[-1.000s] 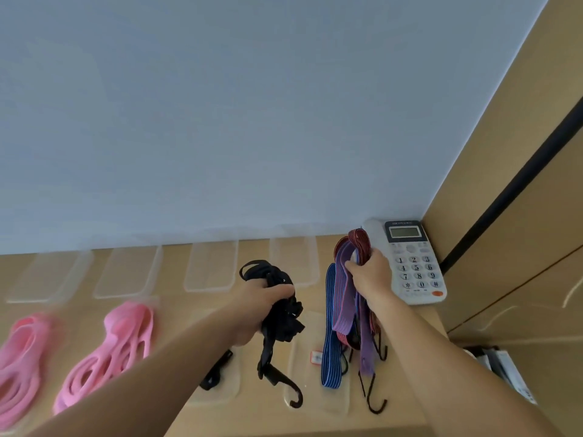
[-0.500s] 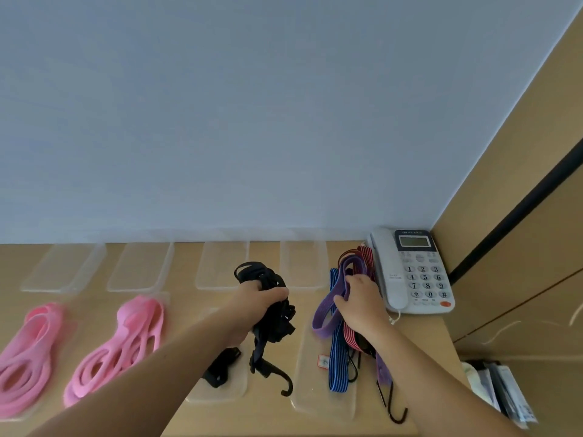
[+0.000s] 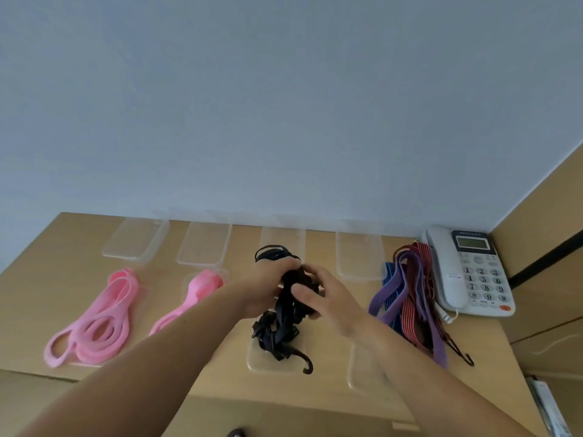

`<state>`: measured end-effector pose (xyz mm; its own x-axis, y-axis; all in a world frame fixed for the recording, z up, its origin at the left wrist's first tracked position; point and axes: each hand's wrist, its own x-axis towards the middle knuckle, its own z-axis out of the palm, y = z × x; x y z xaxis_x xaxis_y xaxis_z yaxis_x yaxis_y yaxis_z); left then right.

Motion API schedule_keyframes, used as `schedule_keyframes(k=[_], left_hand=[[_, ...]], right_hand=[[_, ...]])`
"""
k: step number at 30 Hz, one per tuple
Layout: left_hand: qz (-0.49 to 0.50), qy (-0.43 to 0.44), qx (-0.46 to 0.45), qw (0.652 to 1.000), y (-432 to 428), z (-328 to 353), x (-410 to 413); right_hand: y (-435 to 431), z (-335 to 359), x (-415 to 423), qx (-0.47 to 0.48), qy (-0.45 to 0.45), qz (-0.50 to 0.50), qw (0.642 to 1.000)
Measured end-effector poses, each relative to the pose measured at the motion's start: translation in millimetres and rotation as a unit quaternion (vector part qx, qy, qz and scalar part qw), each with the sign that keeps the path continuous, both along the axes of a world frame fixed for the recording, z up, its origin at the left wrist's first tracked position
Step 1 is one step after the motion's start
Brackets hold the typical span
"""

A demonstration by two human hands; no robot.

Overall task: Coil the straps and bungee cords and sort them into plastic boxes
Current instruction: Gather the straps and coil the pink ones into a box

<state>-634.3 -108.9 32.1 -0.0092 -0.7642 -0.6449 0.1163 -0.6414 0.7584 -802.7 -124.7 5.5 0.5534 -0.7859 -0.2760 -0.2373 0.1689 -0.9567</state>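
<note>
Black bungee cords (image 3: 284,320) hang bunched between both hands: the left hand (image 3: 268,279) grips the bundle's top, the right hand (image 3: 331,298) curls around it from the right. Their hooked ends dangle over a clear plastic box (image 3: 262,364) on the worktop (image 3: 318,247).

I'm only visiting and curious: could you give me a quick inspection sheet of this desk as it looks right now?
Surface: wooden table.
Job's things: black cords with hooks, hanging over a clear box; two bundles of pink straps at the left; coloured cords beside the telephone; more clear boxes along the wall.
Clutter: telephone.
Grippers: left hand and right hand both grip the black cords.
Cables: curly telephone cord.
Surroundings: grey-blue wall; wooden panel at the right.
</note>
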Motion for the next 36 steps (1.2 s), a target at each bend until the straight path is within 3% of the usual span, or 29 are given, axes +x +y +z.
schedule_keyframes(k=[5, 12, 15, 19, 24, 27, 32, 36], left_hand=[[-0.070, 0.055, 0.002, 0.996, 7.1, 2.0, 21.2], [-0.282, -0.033, -0.075, 0.956, 23.5, -3.8, 50.7], [-0.227, 0.000, -0.093, 0.969, 27.2, -13.2, 51.6], [-0.054, -0.047, -0.092, 0.993, 25.0, -33.3, 51.7], [-0.077, -0.148, -0.066, 0.984, 27.3, -66.8, 39.7], [-0.098, -0.276, -0.081, 0.953, 23.6, -81.1, 32.6], [-0.214, -0.447, -0.142, 0.857, 25.1, -93.1, 21.7], [-0.253, -0.529, -0.171, 0.792, 32.4, -95.4, 23.4]], right_hand=[[6.2, -5.7, 22.8, -0.094, 0.082, -0.087, 0.988], [-5.4, 18.9, 29.9, 0.024, -0.046, -0.247, 0.968], [-6.0, 20.0, 28.1, 0.019, -0.022, -0.251, 0.968], [8.0, -7.0, 17.5, -0.071, 0.136, -0.212, 0.965], [36.0, -49.5, 6.4, -0.068, 0.198, -0.147, 0.967], [43.1, -63.0, 6.3, -0.117, 0.276, -0.105, 0.948], [45.8, -66.3, 16.2, -0.106, 0.367, -0.019, 0.924], [40.5, -69.5, 17.4, -0.161, 0.394, -0.082, 0.901]])
